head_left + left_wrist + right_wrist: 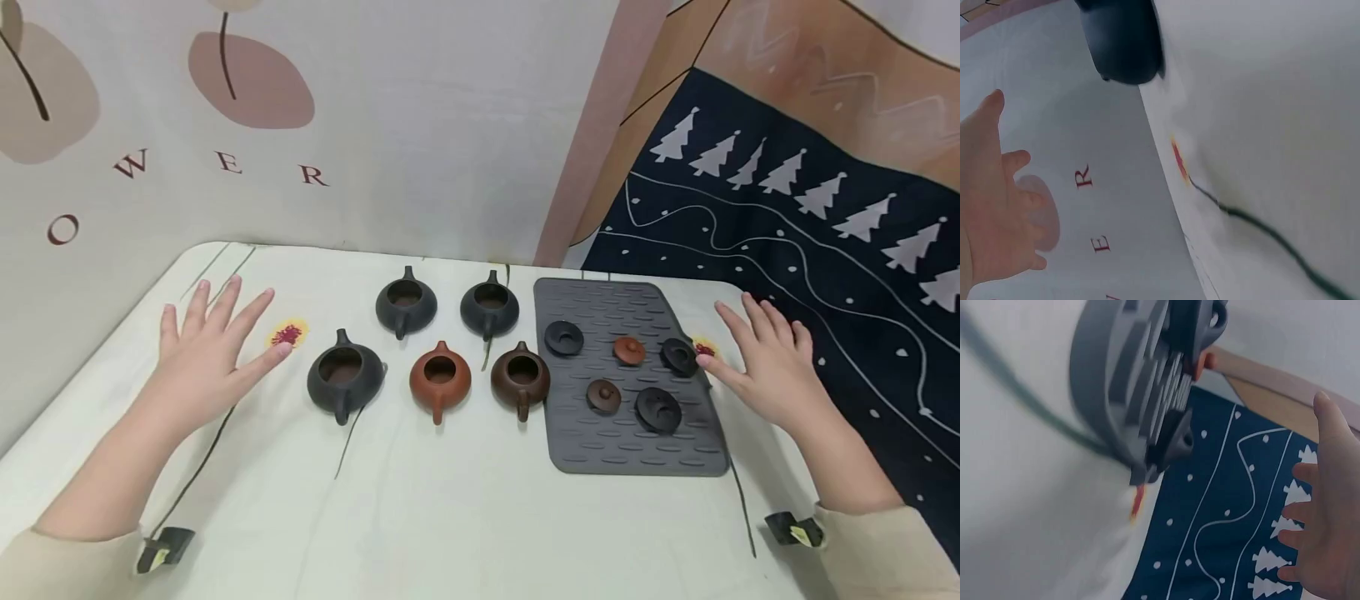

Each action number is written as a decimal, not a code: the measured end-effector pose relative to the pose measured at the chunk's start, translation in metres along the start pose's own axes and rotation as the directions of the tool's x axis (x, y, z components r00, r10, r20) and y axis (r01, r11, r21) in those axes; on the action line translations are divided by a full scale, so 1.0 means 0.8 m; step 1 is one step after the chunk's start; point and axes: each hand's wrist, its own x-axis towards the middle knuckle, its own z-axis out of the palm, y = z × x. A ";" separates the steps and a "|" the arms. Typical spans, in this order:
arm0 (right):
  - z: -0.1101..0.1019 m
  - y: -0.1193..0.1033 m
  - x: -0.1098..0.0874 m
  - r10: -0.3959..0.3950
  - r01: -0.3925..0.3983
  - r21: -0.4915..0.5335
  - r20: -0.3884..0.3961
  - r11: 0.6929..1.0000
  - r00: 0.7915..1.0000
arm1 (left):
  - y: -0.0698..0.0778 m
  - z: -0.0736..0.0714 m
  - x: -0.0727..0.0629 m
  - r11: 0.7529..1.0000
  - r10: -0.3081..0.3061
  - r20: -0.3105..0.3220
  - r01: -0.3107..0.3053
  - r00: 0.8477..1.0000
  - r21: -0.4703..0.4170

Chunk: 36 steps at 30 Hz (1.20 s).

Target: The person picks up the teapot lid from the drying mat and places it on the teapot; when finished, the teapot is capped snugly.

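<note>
My left hand [202,358] is spread with straight fingers over the table's left side, holding nothing. Nearest to it is a large black teapot [345,379] without its lid. Two more black teapots [406,305] [490,308] stand behind, with an orange-red teapot [440,379] and a brown teapot [521,379] in front, all lidless. On the right, my right hand [780,367] is spread and holds nothing, its thumb tip close to a black lid [678,357]. The other lids are two black ones [564,337] [658,410], an orange one [629,351] and a brown one [603,397].
The lids lie on a dark grey ridged mat [630,457] at the right. A white cloth with printed flowers covers the table [450,517]. Behind hangs a pale curtain [420,150], and a dark blue tree-patterned cloth [720,225] is at the right.
</note>
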 end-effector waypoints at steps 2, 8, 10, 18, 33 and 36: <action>0.002 -0.005 -0.003 -0.017 0.017 0.021 -0.020 1.000 1.000 | 0.009 0.002 -0.001 0.999 0.018 -0.023 -0.019 1.000 -0.027; 0.007 -0.024 -0.008 -0.049 0.061 0.110 -0.109 0.992 0.993 | 0.039 0.009 -0.004 0.989 0.081 -0.088 -0.091 0.993 -0.115; 0.008 -0.031 -0.010 -0.066 0.087 0.145 -0.139 0.986 0.988 | 0.048 0.011 -0.005 0.983 0.098 -0.106 -0.112 0.990 -0.143; 0.015 -0.053 -0.012 -0.094 0.149 0.256 -0.215 0.955 0.972 | 0.081 0.025 -0.008 0.940 0.139 -0.169 -0.183 0.976 -0.288; 0.041 -0.070 0.012 -0.085 0.143 0.346 -0.179 0.927 0.980 | 0.139 0.054 -0.007 0.799 0.086 0.021 -0.057 0.996 -0.599; 0.046 -0.070 0.019 -0.086 0.138 0.361 -0.158 0.922 0.984 | 0.144 0.062 -0.006 0.772 0.089 0.055 -0.034 0.995 -0.635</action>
